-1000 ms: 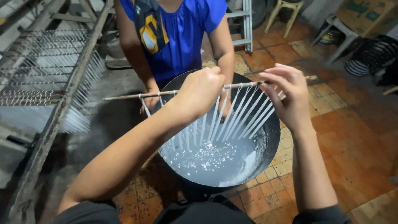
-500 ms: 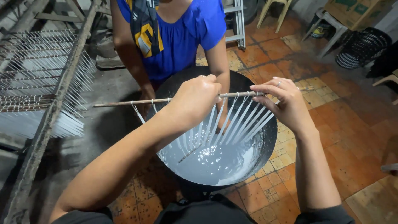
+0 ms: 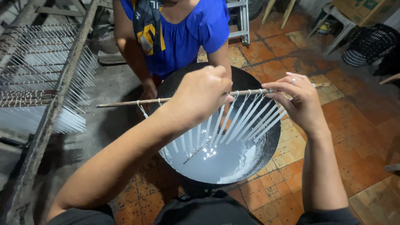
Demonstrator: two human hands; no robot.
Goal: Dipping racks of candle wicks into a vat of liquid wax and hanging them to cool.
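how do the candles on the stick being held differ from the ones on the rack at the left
The candles on the held stick hang slanted over the dark pan of white liquid, a single row; the candles on the rack fill several rows and jut out sideways over the floor. The held row depends on the left hand and right hand; the rack row rests on a wooden frame. Both sets are thin and white.

Brown cardboard box (image 3: pixel 361 9) with green label, top right corner.
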